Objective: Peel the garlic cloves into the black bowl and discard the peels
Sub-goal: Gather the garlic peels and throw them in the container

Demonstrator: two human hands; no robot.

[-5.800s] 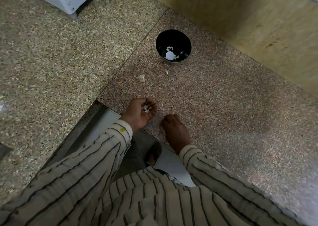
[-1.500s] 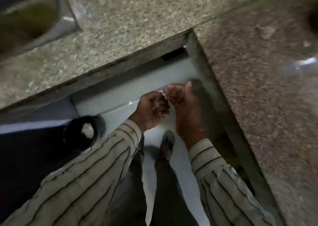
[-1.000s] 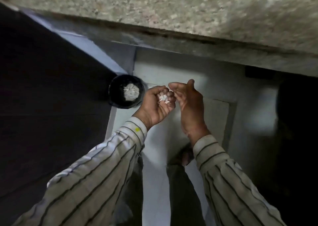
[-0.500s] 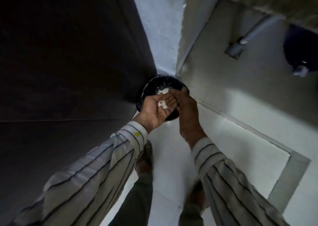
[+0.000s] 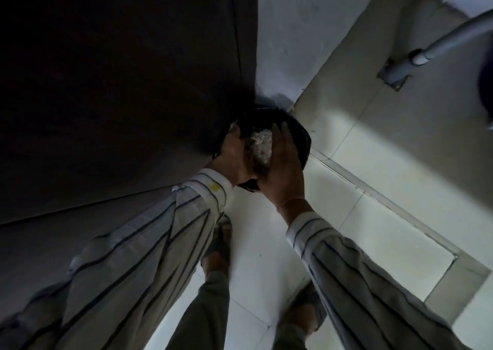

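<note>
Pale papery garlic peels (image 5: 260, 147) lie heaped in a round black bin (image 5: 300, 139) on the white tiled floor (image 5: 266, 243). Both hands hover over it, the right hand (image 5: 284, 168) with straight fingers; the left hand (image 5: 234, 157) is blurred, its grip unclear.

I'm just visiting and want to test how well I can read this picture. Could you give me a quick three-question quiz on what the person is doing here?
1. True or false: both hands are held over the dark round bin on the floor.
2. What pale stuff shows inside the bin, between the left hand and the right hand?
A. water
B. a heap of papery scraps
C. whole onions
3. Fill in: the bin stands in the corner beside a dark ____.

Key
1. True
2. B
3. cabinet panel; it is too dim to tell more exactly.
</note>
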